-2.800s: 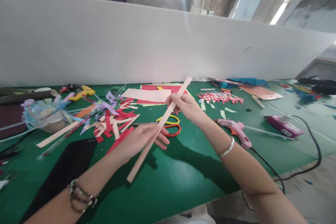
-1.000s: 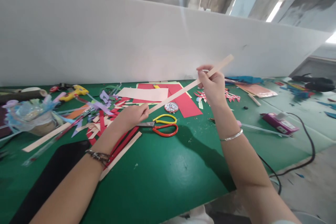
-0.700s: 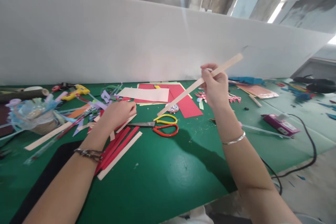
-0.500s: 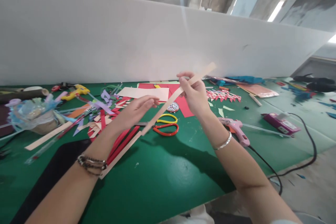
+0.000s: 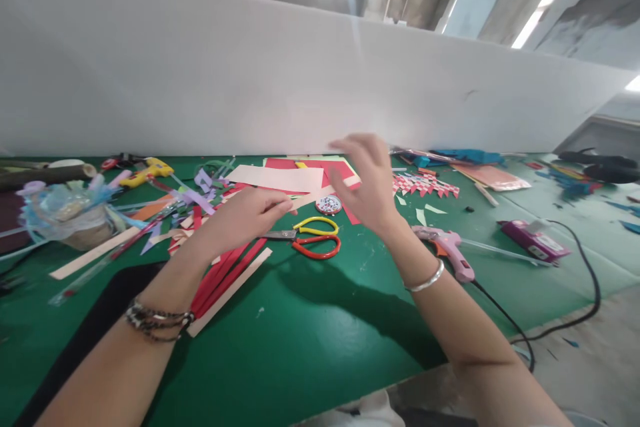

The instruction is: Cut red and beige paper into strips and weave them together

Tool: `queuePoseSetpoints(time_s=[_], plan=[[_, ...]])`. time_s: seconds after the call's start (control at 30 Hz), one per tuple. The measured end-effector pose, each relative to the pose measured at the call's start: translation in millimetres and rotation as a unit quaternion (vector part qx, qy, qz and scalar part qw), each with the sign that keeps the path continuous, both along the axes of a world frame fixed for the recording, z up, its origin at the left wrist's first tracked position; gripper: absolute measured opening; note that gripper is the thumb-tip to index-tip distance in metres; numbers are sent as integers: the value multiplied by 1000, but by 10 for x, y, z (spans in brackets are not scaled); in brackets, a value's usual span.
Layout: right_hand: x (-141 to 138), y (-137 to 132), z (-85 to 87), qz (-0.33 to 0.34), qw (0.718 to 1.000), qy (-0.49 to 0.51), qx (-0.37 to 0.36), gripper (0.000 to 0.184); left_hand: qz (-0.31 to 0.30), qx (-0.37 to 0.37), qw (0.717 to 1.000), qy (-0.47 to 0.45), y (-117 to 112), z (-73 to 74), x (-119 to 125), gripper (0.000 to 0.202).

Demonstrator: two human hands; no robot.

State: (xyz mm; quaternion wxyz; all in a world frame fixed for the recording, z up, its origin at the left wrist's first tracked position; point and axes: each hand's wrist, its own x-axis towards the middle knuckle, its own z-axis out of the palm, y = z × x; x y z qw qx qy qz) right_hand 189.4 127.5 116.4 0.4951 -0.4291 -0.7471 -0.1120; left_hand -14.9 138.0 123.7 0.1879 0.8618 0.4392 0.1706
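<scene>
A pale pink paper strip (image 5: pixel 307 199) is pinched at its near end between the thumb and fingers of my left hand (image 5: pixel 255 213), and slants away to the right. Its far end reaches toward my right hand (image 5: pixel 367 183), whose thumb and fingers are spread, with the fingertips blurred. Scissors (image 5: pixel 317 247) with one yellow and one red handle lie on the table below the strip. Red paper strips (image 5: pixel 227 280) and another pale strip (image 5: pixel 233 290) lie under and beside my left forearm. A round tin of small beads (image 5: pixel 329 205) sits just behind the scissors.
Red paper (image 5: pixel 283 163) and a pale sheet (image 5: pixel 275 178) lie at the back of the green table (image 5: pixel 300 347). A pink glue gun (image 5: pixel 450 250) and a purple power block (image 5: pixel 533 240) with a cable are at right. Left are a yellow glue gun (image 5: pixel 147 173) and scraps. A white partition (image 5: pixel 300 80) stands behind.
The strip has passed from my right hand to my left. My right hand has opened, and my left fingers have closed on the strip's end.
</scene>
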Motion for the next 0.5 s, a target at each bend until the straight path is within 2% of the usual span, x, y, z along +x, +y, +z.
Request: queuePoseSetpoints(time_s=[0.1, 0.17, 0.23, 0.37, 0.5], plan=[[-134, -71, -35, 76, 981, -168, -54, 17, -24, -44, 999, 2, -37, 11, 7, 30], [-203, -74, -83, 114, 965, -210, -108, 16, -35, -67, 997, -9, -53, 9, 16, 29], [-236, -54, -134, 116, 958, -214, -150, 16, -43, -82, 996, -19, -52, -4, 22, 29], [-245, -18, -186, 84, 960, -193, -187, 16, -60, -93, 994, -21, -17, -47, 36, 29], [-232, -11, -163, 102, 953, -174, -226, 12, -80, -77, 994, -19, 6, -46, 45, 32]])
